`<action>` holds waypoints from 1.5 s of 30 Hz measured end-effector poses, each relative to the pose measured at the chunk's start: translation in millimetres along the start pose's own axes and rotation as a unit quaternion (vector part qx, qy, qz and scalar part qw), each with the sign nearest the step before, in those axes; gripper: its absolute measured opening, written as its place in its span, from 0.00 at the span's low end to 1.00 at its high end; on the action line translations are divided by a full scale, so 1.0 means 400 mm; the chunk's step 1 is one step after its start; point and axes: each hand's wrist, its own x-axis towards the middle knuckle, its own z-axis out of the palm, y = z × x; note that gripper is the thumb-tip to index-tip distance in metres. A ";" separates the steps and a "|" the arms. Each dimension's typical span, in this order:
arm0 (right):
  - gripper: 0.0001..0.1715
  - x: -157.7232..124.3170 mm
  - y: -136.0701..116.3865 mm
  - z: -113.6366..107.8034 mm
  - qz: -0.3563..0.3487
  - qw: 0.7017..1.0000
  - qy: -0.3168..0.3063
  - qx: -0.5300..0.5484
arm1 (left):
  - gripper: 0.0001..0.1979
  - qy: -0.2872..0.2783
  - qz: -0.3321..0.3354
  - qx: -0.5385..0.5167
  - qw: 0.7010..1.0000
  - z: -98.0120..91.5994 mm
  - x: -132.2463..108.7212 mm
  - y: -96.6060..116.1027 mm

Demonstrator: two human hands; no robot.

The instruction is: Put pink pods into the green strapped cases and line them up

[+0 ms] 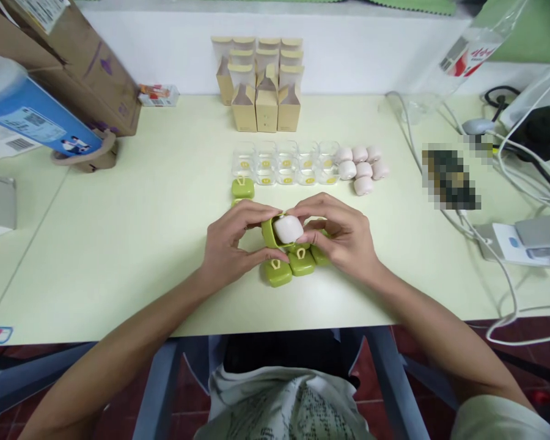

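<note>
My left hand grips a small green case by its left side, fingers curled round it. My right hand pinches a white rounded piece that sits in the mouth of that case. Both hands hover over the table's middle, just above several more green cases lying flat. One further green case lies apart, behind my left hand.
Behind the hands stand a row of clear plastic boxes, a cluster of white rounded pieces and a group of tan cartons. Cardboard box at back left; cables and devices at right.
</note>
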 end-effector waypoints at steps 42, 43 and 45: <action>0.14 -0.019 -0.037 0.018 -0.162 0.951 0.070 -0.256 | 0.20 -0.018 -0.015 0.094 0.995 0.008 0.023 0.048; 0.15 -0.016 -0.039 0.014 -0.147 0.958 0.055 -0.238 | 0.21 -0.017 -0.029 0.079 0.996 0.006 0.020 0.044; 0.19 -0.010 -0.039 0.006 -0.120 0.970 0.023 -0.210 | 0.26 -0.007 -0.072 0.033 0.997 0.006 0.013 0.033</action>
